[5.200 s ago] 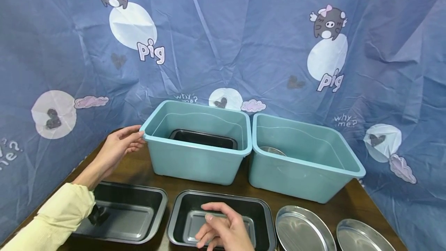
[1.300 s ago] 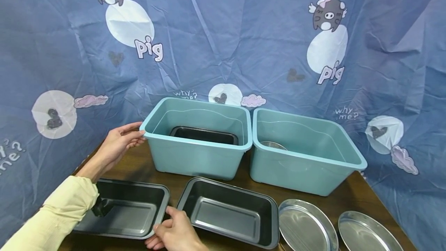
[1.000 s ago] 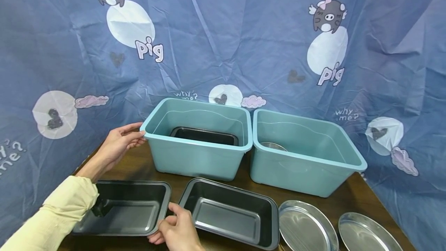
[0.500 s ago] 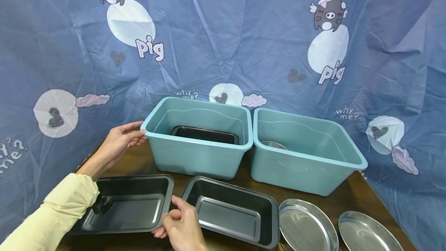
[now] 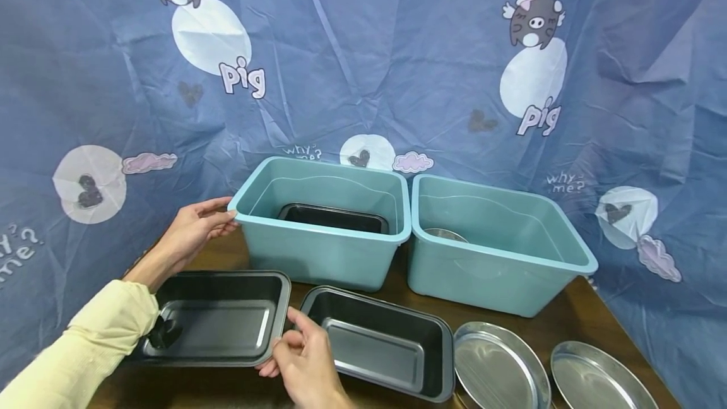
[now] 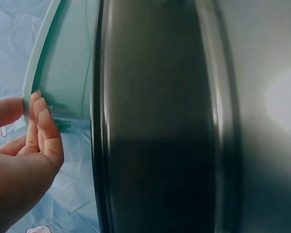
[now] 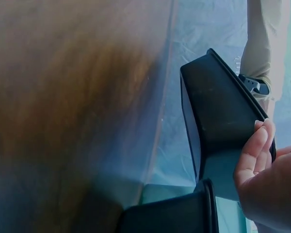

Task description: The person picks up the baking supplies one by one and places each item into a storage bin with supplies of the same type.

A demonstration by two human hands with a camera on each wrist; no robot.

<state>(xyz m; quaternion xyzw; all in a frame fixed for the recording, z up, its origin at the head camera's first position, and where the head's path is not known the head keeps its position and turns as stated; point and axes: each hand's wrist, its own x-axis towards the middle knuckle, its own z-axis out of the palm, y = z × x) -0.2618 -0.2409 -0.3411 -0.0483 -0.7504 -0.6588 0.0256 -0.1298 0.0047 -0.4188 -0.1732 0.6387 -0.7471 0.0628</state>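
My left hand [image 5: 195, 226] pinches the front left corner of the left teal tub [image 5: 318, 251], thumb outside and fingertips at the rim in the left wrist view. With my right hand [image 5: 309, 358] I pinch the right end of a dark loaf pan [image 5: 210, 327] by its rim. In the right wrist view this loaf pan [image 7: 218, 102] hangs raised over the wooden table [image 7: 77, 97]. My left forearm hides its far left end in the head view. Another dark loaf pan [image 5: 375, 352] lies just right of my right hand.
Inside the left tub is one more dark pan [image 5: 335, 218]. A second teal tub [image 5: 483, 283] stands to its right, with a shiny metal rim [image 5: 445, 234] showing inside. Two round metal pans [image 5: 500, 365] lie at the front right. A blue printed cloth [image 5: 363, 68] hangs behind.
My right hand has gone from over the middle loaf pan to the left one, gripped its right end and raised it up and rightward. The middle pan has turned slightly. My left hand stays put.
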